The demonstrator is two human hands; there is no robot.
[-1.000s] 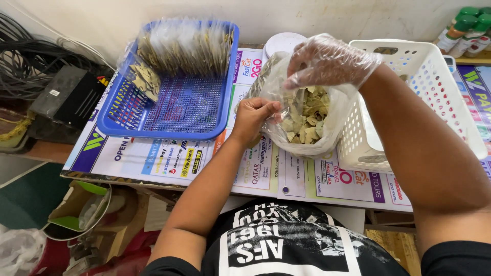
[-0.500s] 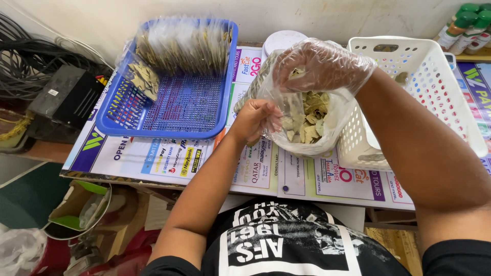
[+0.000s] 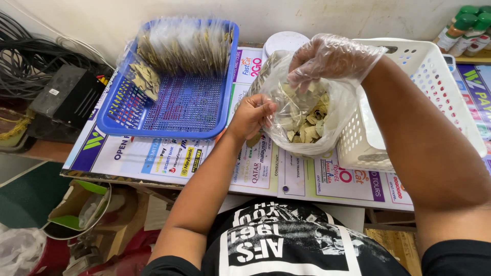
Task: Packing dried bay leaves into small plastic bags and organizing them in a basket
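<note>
- The table (image 3: 153, 158), covered in printed sheets, carries everything.
- A blue basket (image 3: 179, 110) at far left holds small clear packets of dried leaves (image 3: 184, 46).
- A white basket (image 3: 434, 87) stands at right.
- Between them, a clear plastic bag (image 3: 307, 120) of dried leaves sits near the middle.
- The right hand (image 3: 327, 59), in a thin clear glove, reaches into the bag's mouth, fingers bunched together.
- The bare left hand (image 3: 251, 116) pinches the bag's left edge.
</note>
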